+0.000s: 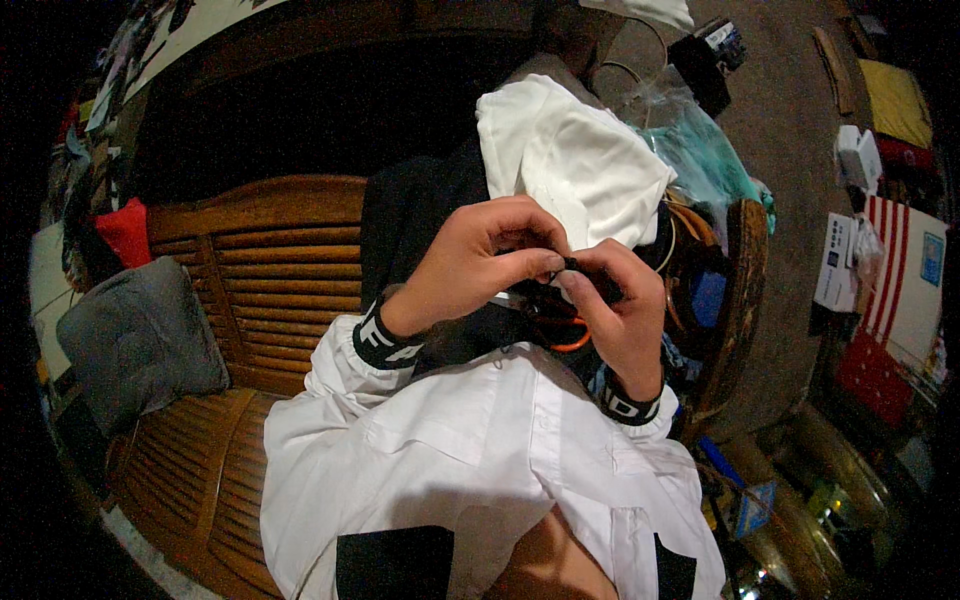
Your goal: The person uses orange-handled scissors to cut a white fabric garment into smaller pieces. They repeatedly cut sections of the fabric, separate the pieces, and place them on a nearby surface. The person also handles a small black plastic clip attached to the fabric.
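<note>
Both hands meet in front of my chest, above my lap. My left hand [490, 250] pinches a small black object [571, 264] between thumb and fingertips. My right hand [622, 305] closes on the same object from the other side, its thumb bent against the index finger. The object is too small and too covered by the fingers to name. Just beyond the hands lies a crumpled white cloth [570, 150] over dark fabric. Below the fingertips an orange loop [572, 347], perhaps a scissors handle, shows partly hidden behind my right hand.
A slatted wooden bench [285, 250] runs to my left, with a grey cushion [145, 335] and a red cloth [124, 232] on it. Its wooden armrest [742, 290] stands on the right. Past it are a clear plastic bag with teal contents [700, 150] and a white box [836, 262].
</note>
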`<control>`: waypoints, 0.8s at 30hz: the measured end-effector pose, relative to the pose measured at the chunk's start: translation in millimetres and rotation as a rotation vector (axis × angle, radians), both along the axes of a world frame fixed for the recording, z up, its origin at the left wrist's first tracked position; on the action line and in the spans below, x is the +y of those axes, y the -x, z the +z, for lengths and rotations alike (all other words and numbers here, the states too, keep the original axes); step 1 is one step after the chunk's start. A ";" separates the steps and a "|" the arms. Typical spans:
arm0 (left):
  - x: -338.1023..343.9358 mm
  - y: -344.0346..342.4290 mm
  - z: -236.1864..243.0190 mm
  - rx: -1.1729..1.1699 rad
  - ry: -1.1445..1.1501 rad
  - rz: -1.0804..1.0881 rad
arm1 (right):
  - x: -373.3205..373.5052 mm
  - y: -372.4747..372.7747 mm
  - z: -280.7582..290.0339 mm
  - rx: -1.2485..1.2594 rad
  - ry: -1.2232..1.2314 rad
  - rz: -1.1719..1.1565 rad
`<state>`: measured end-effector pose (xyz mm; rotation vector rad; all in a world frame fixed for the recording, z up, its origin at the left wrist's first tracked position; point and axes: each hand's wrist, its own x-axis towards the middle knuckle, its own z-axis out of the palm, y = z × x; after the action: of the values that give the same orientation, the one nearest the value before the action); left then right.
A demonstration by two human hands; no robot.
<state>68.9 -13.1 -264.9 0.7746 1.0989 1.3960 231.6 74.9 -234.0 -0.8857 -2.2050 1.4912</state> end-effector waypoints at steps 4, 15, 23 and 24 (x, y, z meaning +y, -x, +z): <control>-2.2 6.1 3.3 -0.171 -0.004 -0.120 | 1.5 -1.1 -0.6 0.030 -0.041 0.059; 2.2 -13.5 -9.3 -0.055 -0.277 0.135 | 4.7 -2.2 -5.3 0.101 0.185 -0.066; 6.6 5.0 -10.3 0.293 -0.259 -0.055 | 11.4 -6.2 -9.3 0.031 0.489 0.027; 6.4 4.8 -13.0 0.259 -0.225 -0.056 | 9.5 -3.8 -9.7 0.070 0.543 0.037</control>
<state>64.0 -6.7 -278.0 1.1667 1.1183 1.4144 235.4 84.4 -243.7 -0.9263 -1.7944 2.1526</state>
